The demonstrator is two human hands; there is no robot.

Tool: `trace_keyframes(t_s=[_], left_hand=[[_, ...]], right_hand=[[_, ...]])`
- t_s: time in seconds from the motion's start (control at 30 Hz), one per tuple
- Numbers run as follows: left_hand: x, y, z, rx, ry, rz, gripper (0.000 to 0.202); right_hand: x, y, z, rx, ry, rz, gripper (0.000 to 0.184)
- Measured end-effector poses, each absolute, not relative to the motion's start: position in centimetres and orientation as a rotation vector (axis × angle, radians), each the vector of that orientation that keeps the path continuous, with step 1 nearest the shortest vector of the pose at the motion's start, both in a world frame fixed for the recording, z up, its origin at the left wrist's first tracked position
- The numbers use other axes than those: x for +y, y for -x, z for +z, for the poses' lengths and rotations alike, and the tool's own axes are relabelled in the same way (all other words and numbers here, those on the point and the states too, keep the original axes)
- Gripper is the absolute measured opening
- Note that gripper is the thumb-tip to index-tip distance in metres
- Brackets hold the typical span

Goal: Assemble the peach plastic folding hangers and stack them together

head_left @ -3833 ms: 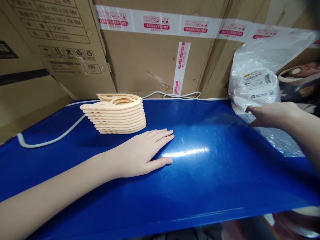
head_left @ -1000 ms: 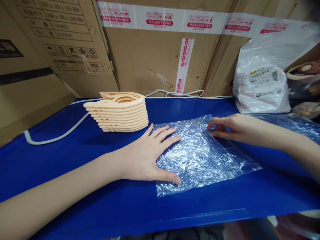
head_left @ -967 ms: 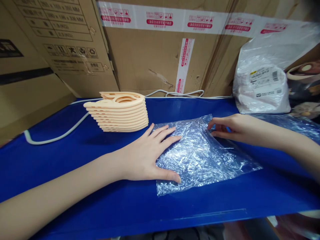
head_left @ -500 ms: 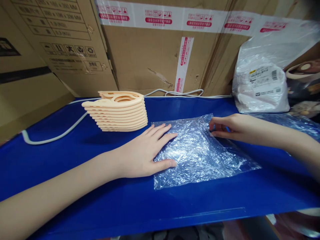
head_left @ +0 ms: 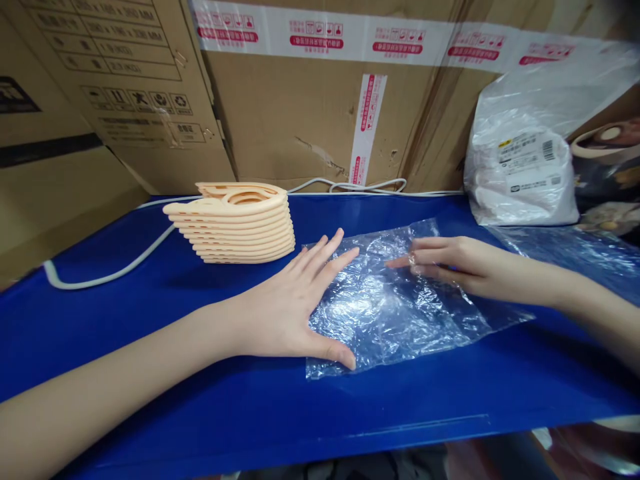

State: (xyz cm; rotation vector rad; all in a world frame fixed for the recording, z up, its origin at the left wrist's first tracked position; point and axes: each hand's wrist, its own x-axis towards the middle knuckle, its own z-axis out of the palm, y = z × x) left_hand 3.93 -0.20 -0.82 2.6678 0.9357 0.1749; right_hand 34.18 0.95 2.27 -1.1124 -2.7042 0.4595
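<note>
A clear, crinkled plastic bag (head_left: 370,313) lies flat on the blue table in front of me. My left hand (head_left: 287,313) rests on the left part of this bag, fingers spread wide and thumb stretched toward its lower edge. From the right, my right hand (head_left: 450,260) reaches in at the bag's right side. Its fingers are extended, their tips showing through the film, so they appear to be inside the bag's mouth. To the left of the bag stands a neat stack of cream plastic hangers (head_left: 235,227), untouched by either hand.
Cardboard boxes (head_left: 320,113) wall off the back and left of the blue table (head_left: 280,413). A white cable (head_left: 120,270) runs along the rear edge and loops at left. At right sit a white plastic package with labels (head_left: 525,173) and more clear bags (head_left: 575,257).
My right hand has moved left, its fingers going from a pinch at the bag's edge to stretched out under the film. My left hand's fingers have spread wider, thumb lower.
</note>
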Motion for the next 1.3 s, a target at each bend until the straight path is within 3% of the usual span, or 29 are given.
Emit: trace_keyframes(t_s=[0.2,0.5,1.3], left_hand=[[-0.1,-3.9,-1.1,0.869,-2.687,0.278,0.123],[0.1,-4.0,-1.8,0.756,-2.722,0.440,0.133],[0.1,-4.3,-1.7,0.898,-2.696,0.332,0.132]], right_hand=[[0.6,-32.8,0.1,-2.877,0.744,0.347,0.061],[0.9,-31.4,-1.2,-2.905,0.638,0.323,0.082],[0.4,-32.1,-1.5,-2.907,0.705,0.301,0.107]])
